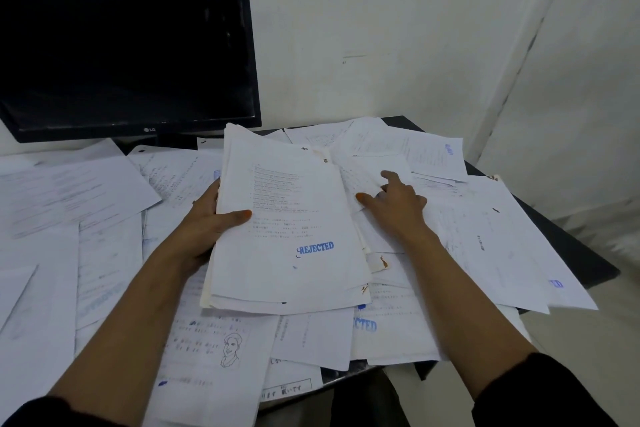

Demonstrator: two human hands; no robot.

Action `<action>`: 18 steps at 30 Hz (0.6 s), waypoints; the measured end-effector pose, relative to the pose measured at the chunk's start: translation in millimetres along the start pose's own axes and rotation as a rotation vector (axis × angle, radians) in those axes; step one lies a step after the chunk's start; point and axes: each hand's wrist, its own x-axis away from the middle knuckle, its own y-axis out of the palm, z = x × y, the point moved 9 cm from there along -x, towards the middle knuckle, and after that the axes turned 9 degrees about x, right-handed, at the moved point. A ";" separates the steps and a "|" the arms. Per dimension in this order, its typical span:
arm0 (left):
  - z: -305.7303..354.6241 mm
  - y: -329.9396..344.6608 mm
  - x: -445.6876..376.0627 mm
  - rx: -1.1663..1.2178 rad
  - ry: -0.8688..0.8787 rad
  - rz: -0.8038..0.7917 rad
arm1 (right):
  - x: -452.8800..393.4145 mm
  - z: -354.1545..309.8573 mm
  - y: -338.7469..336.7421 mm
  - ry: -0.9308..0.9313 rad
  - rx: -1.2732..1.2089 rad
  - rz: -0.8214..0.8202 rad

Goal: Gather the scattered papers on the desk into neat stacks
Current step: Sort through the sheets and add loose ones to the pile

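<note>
White loose paper sheets (86, 191) cover the dark desk (568, 239); only one gathered paper stack (287, 229) exists, gripped by left hand (204, 222), while right hand (394, 199) fingers (389, 177) press another sheet, uncurled.

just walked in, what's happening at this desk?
A person is tidying loose papers strewn across a desk. The left hand grips a gathered stack, thumb on its top sheet, which bears a blue REJECTED stamp. The right hand reaches onto a sheet beside the stack, fingers curled on the paper. Most sheets lie scattered and overlapping, in front of a dark monitor.
</note>
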 end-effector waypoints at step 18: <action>-3.8 0.9 -1.3 0.112 0.047 0.178 | 18.6 64.3 -27.0 0.449 -0.979 0.314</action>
